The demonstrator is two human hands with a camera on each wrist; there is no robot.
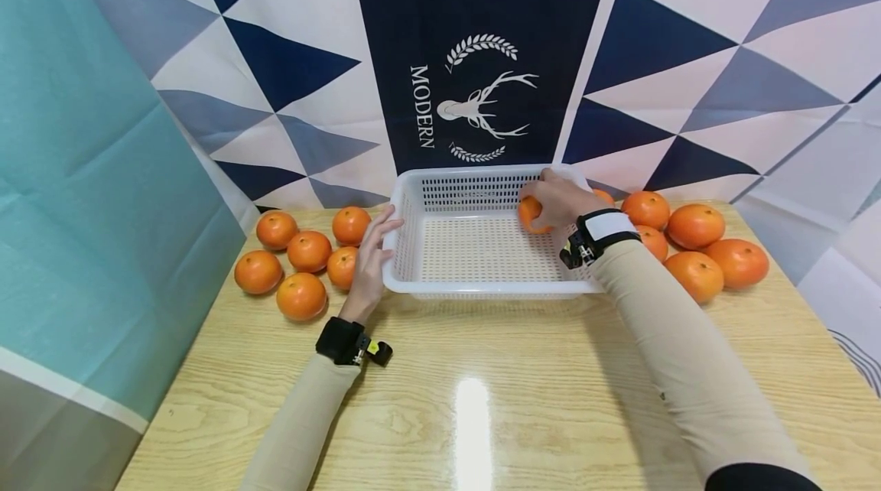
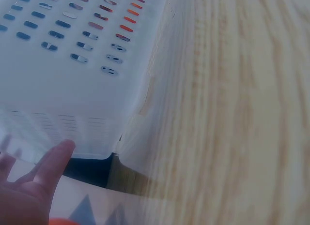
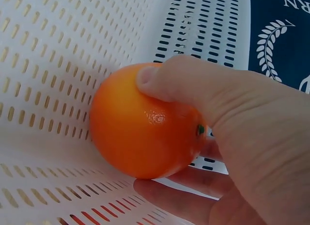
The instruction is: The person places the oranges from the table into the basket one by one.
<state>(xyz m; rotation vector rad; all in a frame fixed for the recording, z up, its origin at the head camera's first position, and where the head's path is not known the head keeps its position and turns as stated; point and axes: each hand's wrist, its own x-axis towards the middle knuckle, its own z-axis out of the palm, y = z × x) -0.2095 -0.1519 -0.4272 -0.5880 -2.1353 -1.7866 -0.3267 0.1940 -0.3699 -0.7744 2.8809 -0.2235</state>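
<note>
A white slotted plastic basket (image 1: 495, 288) stands on the wooden table against the patterned cloth. Inside its right end my right hand (image 1: 559, 199) grips an orange (image 3: 140, 123), thumb on one side and fingers curled round the other. In the right wrist view the orange sits close over the basket's floor, its green stem spot facing the palm. My left hand (image 1: 372, 265) rests at the basket's left side, fingers straight along the rim. The left wrist view shows its fingertips (image 2: 65, 146) against the basket's outer wall.
Several oranges (image 1: 310, 252) lie on the table left of my left hand. More oranges (image 1: 695, 227) are grouped right of the basket, partly behind my right forearm. Patterned cloth (image 1: 296, 78) hangs at the back, and a teal cloth (image 1: 103, 170) at the left edge.
</note>
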